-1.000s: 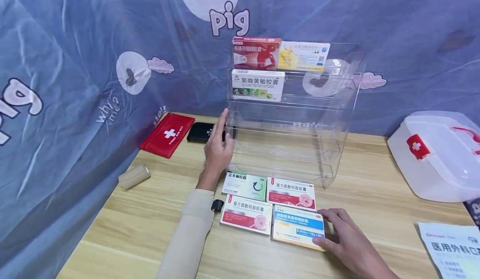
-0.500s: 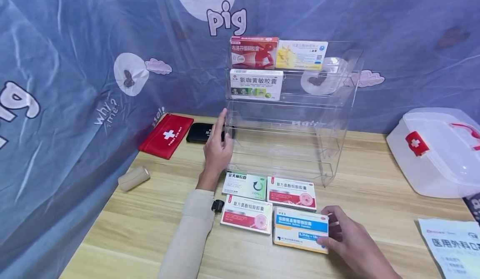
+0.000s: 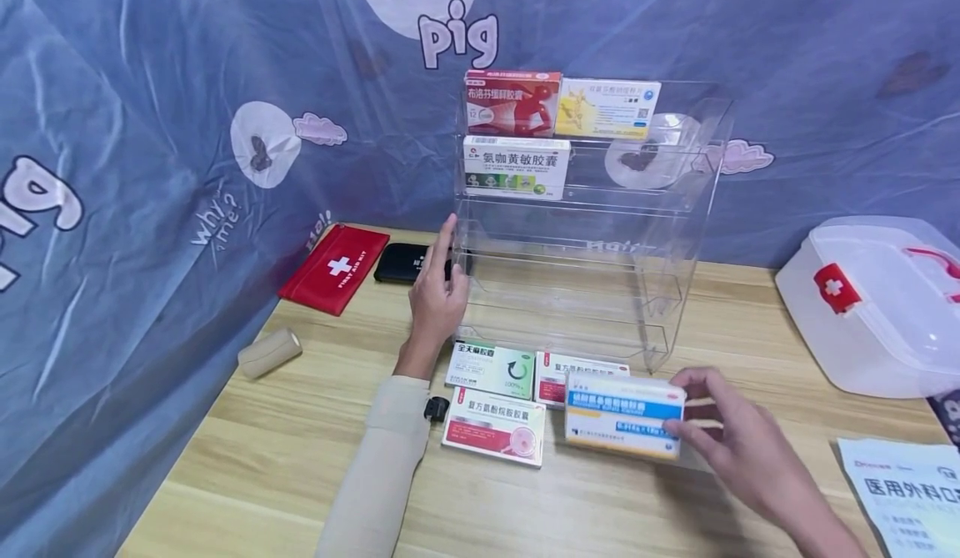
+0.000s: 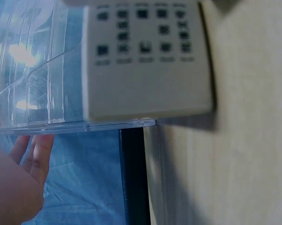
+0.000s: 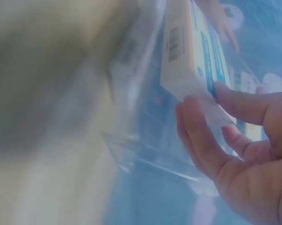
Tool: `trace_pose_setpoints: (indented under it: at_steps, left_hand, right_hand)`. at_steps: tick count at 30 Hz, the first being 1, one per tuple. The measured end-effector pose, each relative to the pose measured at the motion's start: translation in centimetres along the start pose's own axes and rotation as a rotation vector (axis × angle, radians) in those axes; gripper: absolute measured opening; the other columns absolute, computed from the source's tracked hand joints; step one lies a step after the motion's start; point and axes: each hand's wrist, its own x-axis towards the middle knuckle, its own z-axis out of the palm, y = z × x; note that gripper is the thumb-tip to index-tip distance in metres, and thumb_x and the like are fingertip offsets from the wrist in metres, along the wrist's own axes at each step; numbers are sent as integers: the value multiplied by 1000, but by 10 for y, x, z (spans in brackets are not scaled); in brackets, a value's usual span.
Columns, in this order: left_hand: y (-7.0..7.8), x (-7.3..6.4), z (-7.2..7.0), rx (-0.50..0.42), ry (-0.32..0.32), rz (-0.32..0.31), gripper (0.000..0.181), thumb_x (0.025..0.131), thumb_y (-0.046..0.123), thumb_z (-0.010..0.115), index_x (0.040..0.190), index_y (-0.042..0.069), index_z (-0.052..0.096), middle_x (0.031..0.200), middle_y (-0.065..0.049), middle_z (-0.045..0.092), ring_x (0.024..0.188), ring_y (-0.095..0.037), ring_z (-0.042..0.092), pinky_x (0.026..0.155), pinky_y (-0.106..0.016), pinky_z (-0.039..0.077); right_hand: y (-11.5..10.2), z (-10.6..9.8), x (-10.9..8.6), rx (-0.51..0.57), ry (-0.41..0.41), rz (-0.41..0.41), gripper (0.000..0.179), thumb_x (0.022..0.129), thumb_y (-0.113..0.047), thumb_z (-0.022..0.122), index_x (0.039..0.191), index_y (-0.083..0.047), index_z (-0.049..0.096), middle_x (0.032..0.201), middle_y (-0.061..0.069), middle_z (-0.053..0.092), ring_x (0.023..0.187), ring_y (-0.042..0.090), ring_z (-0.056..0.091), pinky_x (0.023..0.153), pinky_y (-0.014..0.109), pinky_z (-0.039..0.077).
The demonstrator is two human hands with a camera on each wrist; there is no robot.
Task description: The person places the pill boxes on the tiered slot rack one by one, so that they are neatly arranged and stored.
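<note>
My right hand [image 3: 750, 449] pinches the right end of a blue, white and orange medicine box [image 3: 622, 429], held tilted above the table. In the right wrist view, thumb and fingers grip that box [image 5: 197, 56] at one end. My left hand [image 3: 438, 295] rests against the left side of the clear acrylic display rack [image 3: 555, 299], fingers straight. On the table before the rack lie a green-white medicine box [image 3: 491, 370] and two red-white medicine boxes, one in front [image 3: 493, 426] and one behind [image 3: 551, 379], partly hidden by the held box.
The rack's upper tiers hold a red box [image 3: 513, 103], a yellow-white box [image 3: 607, 109] and a white-green box [image 3: 516, 168]. Left are a red first aid pouch [image 3: 335, 270], a black case [image 3: 401, 263] and a tan roll [image 3: 270, 353]. Right stand a white first aid case [image 3: 877, 316] and mask packet [image 3: 903, 491].
The right hand has lifted the blue, white and orange box off the table and moved it up and right. The left hand stays against the rack.
</note>
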Motion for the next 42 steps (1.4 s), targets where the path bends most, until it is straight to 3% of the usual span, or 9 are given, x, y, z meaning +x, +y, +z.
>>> trace_pose_setpoints:
  at_steps: [5, 9, 15, 22, 28, 32, 36, 42]
  left_hand:
    - [-3, 1, -5, 4, 12, 0, 77, 98, 8, 50, 169, 32, 35, 160, -6, 57, 53, -14, 40, 48, -29, 33]
    - [-5, 1, -7, 7, 4, -6, 77, 99, 9, 49, 170, 33, 33, 161, -6, 55, 54, -15, 41, 49, -29, 33]
    - [-4, 1, -5, 2, 5, -8, 77, 99, 10, 49, 170, 33, 33, 164, -5, 54, 54, -16, 41, 48, -29, 33]
    - [-3, 2, -6, -3, -3, -16, 77, 98, 9, 49, 170, 34, 34, 163, -5, 54, 54, -16, 42, 49, -29, 34]
    - [-1, 2, -4, -2, -3, -15, 77, 98, 10, 49, 170, 34, 34, 164, -3, 53, 54, -16, 42, 49, -29, 34]
    - [0, 2, -4, -5, 1, -16, 77, 98, 10, 49, 169, 34, 34, 165, -3, 53, 54, -16, 43, 50, -30, 34]
    - [0, 2, -2, -3, -7, -16, 77, 98, 10, 49, 169, 34, 34, 165, -4, 52, 55, -16, 45, 51, -30, 35]
    - [1, 1, 0, 3, -2, -15, 77, 97, 10, 49, 169, 33, 35, 164, -4, 53, 56, -16, 46, 51, -31, 35]
  right_hand:
    - [-11, -28, 32, 20, 134, -147, 47, 85, 11, 81, 125, -1, 59, 113, 21, 74, 94, -18, 61, 75, 8, 56]
    - [-22, -49, 58, 16, 205, -199, 50, 84, 16, 80, 127, 5, 56, 114, 30, 71, 95, -25, 56, 74, 1, 51]
    - [-42, -84, 96, -36, 277, -141, 54, 90, 10, 78, 137, 4, 51, 123, 34, 69, 89, -33, 48, 72, -5, 44]
    - [-66, -104, 147, -21, 448, -125, 51, 95, 3, 75, 141, 2, 52, 130, 31, 70, 86, -30, 49, 78, -5, 44]
    - [-87, -116, 181, -40, 544, -93, 48, 99, -6, 74, 143, -12, 56, 138, 22, 71, 96, -19, 60, 88, 4, 52]
    - [-97, -120, 200, -50, 590, -93, 47, 100, -6, 71, 144, -17, 57, 140, 16, 71, 111, 0, 71, 98, 15, 56]
    - [-97, -120, 213, -80, 608, -113, 47, 100, -1, 68, 144, -12, 56, 140, 15, 70, 120, 18, 72, 103, 20, 56]
    - [-89, -117, 218, -157, 587, -127, 46, 101, -2, 66, 145, -2, 51, 141, 19, 70, 121, 41, 73, 102, 19, 56]
